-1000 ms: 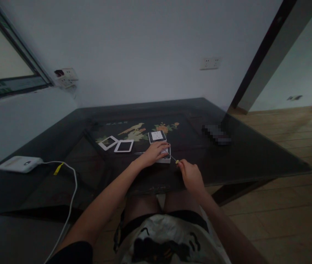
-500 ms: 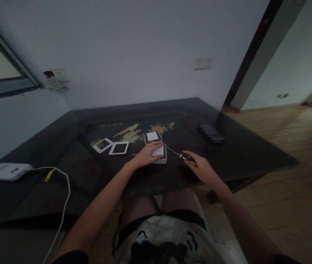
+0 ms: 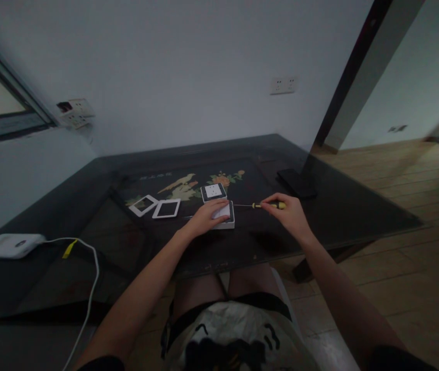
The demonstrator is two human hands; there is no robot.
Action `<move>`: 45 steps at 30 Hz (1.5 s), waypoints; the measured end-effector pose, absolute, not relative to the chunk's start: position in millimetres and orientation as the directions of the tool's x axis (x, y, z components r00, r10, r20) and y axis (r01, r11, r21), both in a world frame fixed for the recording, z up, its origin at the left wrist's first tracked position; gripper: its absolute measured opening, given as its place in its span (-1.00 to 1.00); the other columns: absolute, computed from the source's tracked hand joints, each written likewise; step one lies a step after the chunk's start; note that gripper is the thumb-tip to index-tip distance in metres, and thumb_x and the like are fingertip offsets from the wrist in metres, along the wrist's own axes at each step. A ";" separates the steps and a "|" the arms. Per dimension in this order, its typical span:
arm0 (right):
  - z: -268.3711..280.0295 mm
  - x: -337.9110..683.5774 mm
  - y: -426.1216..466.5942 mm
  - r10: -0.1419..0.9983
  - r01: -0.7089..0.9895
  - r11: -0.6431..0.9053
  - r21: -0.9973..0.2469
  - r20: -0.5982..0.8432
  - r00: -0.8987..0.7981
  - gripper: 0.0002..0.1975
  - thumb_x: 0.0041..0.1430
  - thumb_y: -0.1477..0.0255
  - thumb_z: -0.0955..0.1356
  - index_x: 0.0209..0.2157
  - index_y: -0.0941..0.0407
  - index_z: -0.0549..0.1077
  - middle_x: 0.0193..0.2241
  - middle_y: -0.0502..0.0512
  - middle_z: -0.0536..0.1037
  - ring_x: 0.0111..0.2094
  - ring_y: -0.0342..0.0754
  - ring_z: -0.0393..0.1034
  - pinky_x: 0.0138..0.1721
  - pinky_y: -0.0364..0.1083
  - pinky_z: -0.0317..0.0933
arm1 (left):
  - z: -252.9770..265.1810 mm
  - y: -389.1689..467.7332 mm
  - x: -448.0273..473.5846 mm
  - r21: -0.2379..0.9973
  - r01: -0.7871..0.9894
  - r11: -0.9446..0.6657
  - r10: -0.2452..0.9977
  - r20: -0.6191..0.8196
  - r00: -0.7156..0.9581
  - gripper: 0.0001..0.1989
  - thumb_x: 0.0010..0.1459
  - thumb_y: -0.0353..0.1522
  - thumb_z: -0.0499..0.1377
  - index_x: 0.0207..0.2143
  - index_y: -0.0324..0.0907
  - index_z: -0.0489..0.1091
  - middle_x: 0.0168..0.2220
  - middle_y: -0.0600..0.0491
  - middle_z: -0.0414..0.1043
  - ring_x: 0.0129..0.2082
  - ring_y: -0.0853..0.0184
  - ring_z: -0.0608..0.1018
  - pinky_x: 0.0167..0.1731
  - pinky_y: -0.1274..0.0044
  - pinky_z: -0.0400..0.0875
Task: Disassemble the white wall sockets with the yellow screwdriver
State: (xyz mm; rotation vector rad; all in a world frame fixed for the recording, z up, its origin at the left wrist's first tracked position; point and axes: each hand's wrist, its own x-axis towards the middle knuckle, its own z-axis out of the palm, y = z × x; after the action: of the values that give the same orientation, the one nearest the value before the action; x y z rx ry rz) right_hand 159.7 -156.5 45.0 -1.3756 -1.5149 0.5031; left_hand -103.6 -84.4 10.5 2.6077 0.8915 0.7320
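Note:
My left hand (image 3: 207,216) lies over the near wall socket (image 3: 227,225), thumb on its near side and fingers across its top. Much of its white face is hidden beneath the hand. My right hand (image 3: 289,211) is closed around the yellow handle of a screwdriver (image 3: 257,205). The thin shaft points left, its tip at the right edge of that socket; whether it touches is too small to tell. Just behind sits a second wall socket (image 3: 214,191), face up in a dark surround. To the left lie two white square frames (image 3: 142,205) (image 3: 166,208), side by side.
The dark table (image 3: 212,247) has a bird-and-flower picture on its top. A dark flat object (image 3: 297,183) lies at the right. At the left, a white device (image 3: 10,246) trails a white cable (image 3: 95,257) over the front edge. A wall (image 3: 181,77) stands behind.
My right hand has risen away from me and slightly right, turning the screwdriver from a slant to nearly level. My left hand stays on the near socket.

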 end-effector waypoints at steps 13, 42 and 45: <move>78.7 153.5 -148.0 0.898 0.647 0.394 -0.653 0.425 -0.117 -0.91 0.00 0.41 0.40 -0.49 0.14 0.51 -0.51 0.05 0.56 -0.46 -0.07 0.40 -0.39 -0.12 0.19 | 7.2 -84.6 -101.1 0.409 0.497 -0.765 0.638 0.384 0.667 -0.55 0.21 -0.23 0.13 0.12 -0.19 0.30 0.13 -0.12 0.34 0.16 0.19 0.36 0.15 0.28 0.25; 65.0 170.3 -143.4 0.873 0.554 0.485 -0.677 0.414 -0.258 -0.87 0.04 0.35 0.40 -0.40 0.12 0.56 -0.40 0.09 0.56 -0.32 -0.02 0.44 -0.25 -0.05 0.24 | 3.3 -84.4 -96.1 0.508 0.483 -0.713 0.691 0.392 0.607 -0.58 0.22 -0.31 0.08 0.13 -0.19 0.29 0.10 -0.12 0.32 0.12 0.17 0.35 0.17 0.28 0.22; 63.2 173.0 -142.9 0.819 0.487 0.574 -0.659 0.440 -0.369 -0.89 0.06 0.37 0.40 -0.39 0.08 0.57 -0.35 0.09 0.55 -0.26 -0.03 0.44 -0.16 -0.03 0.25 | 2.9 -84.5 -96.6 0.502 0.483 -0.717 0.687 0.393 0.611 -0.58 0.23 -0.30 0.06 0.13 -0.20 0.28 0.10 -0.13 0.31 0.13 0.18 0.35 0.16 0.28 0.21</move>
State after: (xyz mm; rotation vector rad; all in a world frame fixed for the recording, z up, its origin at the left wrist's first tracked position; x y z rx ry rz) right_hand 173.0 -142.9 63.2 -1.0403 -2.0343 0.5480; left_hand -96.6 -84.5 2.9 2.4924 0.9413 0.8207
